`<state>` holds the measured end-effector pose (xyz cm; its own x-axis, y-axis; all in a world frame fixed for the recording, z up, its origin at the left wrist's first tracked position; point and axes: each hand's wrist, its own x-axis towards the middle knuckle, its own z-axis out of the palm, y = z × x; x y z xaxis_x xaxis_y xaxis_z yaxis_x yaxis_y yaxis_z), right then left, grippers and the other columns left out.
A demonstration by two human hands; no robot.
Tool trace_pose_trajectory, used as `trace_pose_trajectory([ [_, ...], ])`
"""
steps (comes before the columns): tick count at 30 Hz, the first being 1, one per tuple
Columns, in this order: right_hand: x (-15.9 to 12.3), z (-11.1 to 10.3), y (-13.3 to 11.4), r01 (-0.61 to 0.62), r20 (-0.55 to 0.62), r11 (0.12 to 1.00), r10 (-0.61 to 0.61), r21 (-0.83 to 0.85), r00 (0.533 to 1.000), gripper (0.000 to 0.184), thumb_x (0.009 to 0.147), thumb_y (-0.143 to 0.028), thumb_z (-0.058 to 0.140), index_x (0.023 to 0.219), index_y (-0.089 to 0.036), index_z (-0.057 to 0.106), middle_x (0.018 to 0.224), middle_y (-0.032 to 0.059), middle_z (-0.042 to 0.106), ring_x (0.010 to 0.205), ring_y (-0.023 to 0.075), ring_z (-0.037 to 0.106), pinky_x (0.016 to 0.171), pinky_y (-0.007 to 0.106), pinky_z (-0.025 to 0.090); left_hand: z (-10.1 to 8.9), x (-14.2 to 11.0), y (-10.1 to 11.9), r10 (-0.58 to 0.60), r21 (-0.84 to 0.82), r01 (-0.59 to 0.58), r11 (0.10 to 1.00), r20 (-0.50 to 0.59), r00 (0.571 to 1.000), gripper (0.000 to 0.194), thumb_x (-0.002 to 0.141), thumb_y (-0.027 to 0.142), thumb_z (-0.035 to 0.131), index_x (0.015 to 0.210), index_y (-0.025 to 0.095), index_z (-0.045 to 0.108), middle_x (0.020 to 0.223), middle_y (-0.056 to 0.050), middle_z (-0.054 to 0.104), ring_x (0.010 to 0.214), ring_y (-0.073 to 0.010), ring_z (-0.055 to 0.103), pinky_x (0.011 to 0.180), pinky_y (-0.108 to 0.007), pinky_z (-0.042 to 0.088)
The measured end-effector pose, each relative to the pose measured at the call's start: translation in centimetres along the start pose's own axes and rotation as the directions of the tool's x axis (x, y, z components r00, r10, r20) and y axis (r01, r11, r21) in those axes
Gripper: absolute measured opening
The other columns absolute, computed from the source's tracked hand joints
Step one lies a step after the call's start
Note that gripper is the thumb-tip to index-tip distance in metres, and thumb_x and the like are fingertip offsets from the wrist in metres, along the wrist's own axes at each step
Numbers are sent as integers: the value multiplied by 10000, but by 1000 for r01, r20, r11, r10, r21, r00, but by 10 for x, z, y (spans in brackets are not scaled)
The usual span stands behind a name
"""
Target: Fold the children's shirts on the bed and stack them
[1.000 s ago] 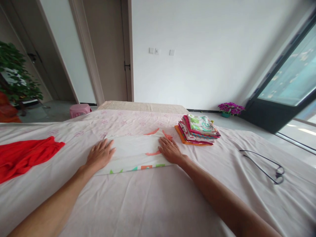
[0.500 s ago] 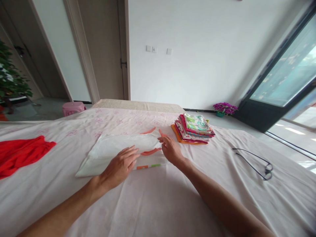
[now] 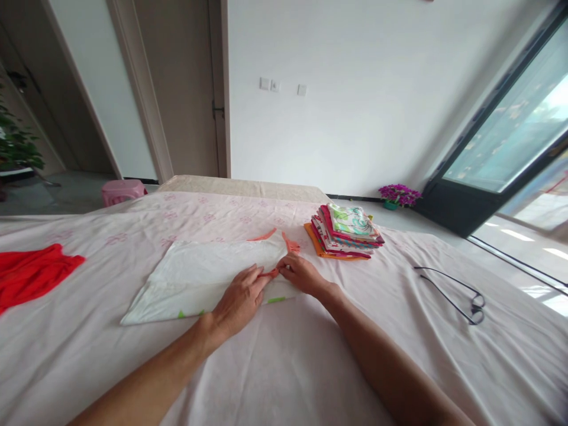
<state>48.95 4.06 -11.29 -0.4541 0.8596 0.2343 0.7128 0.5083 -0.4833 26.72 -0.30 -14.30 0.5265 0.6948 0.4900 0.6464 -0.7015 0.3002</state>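
Note:
A white tank top (image 3: 199, 269) with orange edging and small green prints lies folded lengthwise on the sheet. My left hand (image 3: 239, 297) rests over its near side, fingertips and thumb closed on the orange armhole edging. Just to the right, my right hand (image 3: 302, 274) pinches the other end of that edging near the shoulder. The short strip of edging between both hands is visible. What lies beneath my palms is hidden.
A stack of folded clothes (image 3: 344, 234) sits beyond my right hand. Black-framed glasses (image 3: 457, 299) lie farther right on the pale sheet (image 3: 266, 367). Red cloth (image 3: 35, 275) is bunched at left. Past the bed are a pink stool (image 3: 123, 192) and purple flowers (image 3: 399, 194).
My left hand has left the top's left end and moved right to the armhole edging. My right hand went from lying flat to pinching the edging. The view has shifted slightly.

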Motion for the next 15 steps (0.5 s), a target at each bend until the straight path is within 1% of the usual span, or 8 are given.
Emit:
trace_pose_trajectory([
  [2,1,-3,0,-3,-16,998,4,67,1000,129,882,-212,572,898,-176,695,862,24,665,771,132,599,713,231,434,2,-2,1,24,-23,-24,999,-6,1000,485,893,72,445,1316,275,568,1341,-78,592,1324,-229,495,1120,-453,429],
  [5,3,-6,-2,-12,-21,981,16,194,1000,128,888,-232,557,867,-169,666,782,-4,655,697,116,571,652,216,411,-1,-2,3,33,-50,-32,998,24,999,412,915,80,417,1232,255,613,1302,-76,609,1310,-225,503,1114,-440,431],
  [7,4,-4,-3,-18,-19,964,24,265,1000,121,879,-240,559,865,-168,656,765,-9,649,684,115,565,632,212,402,-3,0,5,23,-64,-20,998,40,999,415,896,54,422,1193,254,632,1271,-72,620,1256,-214,543,1082,-414,456],
  [9,6,-1,-3,-49,-31,952,61,302,998,128,855,-246,583,927,-169,656,783,-7,653,669,115,560,619,213,400,-6,2,7,11,-76,-7,997,44,999,447,850,14,445,1161,264,647,1255,-55,626,1196,-199,576,1050,-387,472],
  [10,6,0,-4,-73,-55,952,93,299,994,152,842,-242,593,962,-171,654,802,-3,658,665,115,559,622,214,401,-6,2,8,3,-78,0,997,41,999,462,827,0,458,1149,268,653,1251,-45,628,1177,-194,583,1041,-379,471],
  [12,5,-2,-5,-116,-158,967,153,226,975,164,825,-227,600,973,-175,650,855,13,668,689,118,567,648,219,400,-8,3,10,-20,-72,23,997,36,999,468,802,-4,482,1134,274,661,1237,-28,636,1156,-192,583,1032,-377,459],
  [14,3,-10,-10,-169,-256,983,183,75,949,108,847,-231,572,902,-181,650,869,26,672,726,125,573,662,222,378,-11,4,13,-53,-50,55,997,36,998,437,799,24,513,1121,275,670,1210,-25,645,1140,-202,580,1015,-388,451],
  [15,1,-16,-12,-210,-269,978,200,-10,942,122,870,-247,547,854,-183,649,841,27,671,720,128,568,646,225,356,-12,5,15,-69,-38,71,997,45,997,421,796,42,532,1114,277,675,1200,-25,646,1134,-210,577,1004,-394,447],
])
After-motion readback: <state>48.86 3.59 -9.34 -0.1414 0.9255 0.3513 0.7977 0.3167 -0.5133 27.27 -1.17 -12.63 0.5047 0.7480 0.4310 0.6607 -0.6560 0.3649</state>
